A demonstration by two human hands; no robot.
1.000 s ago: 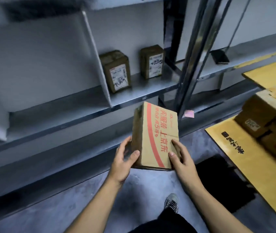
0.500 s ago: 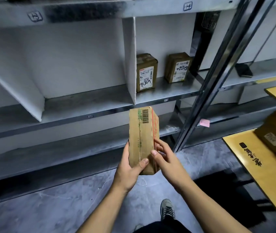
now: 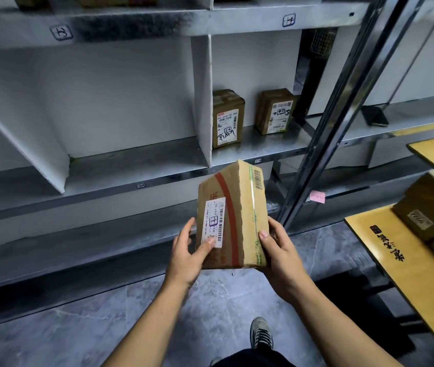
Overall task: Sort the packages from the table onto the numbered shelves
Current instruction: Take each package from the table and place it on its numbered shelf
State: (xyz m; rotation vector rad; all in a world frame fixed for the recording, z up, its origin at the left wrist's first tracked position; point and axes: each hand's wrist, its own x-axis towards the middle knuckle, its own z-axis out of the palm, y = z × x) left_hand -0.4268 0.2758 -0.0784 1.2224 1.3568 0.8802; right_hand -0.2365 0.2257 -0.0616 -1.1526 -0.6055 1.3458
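Where its taped edge faced before, carton now shows white label; left hand and right hand grip its sides.

Two packages stood on the shelf, right of a divider; the table lay farther right.

The finger ends of the left grip and the right grip are hidden behind the box. The small print on its white label is too fine to read. The right edge cuts the yellow surface and the packages on it. The writing on the pink note is illegible.
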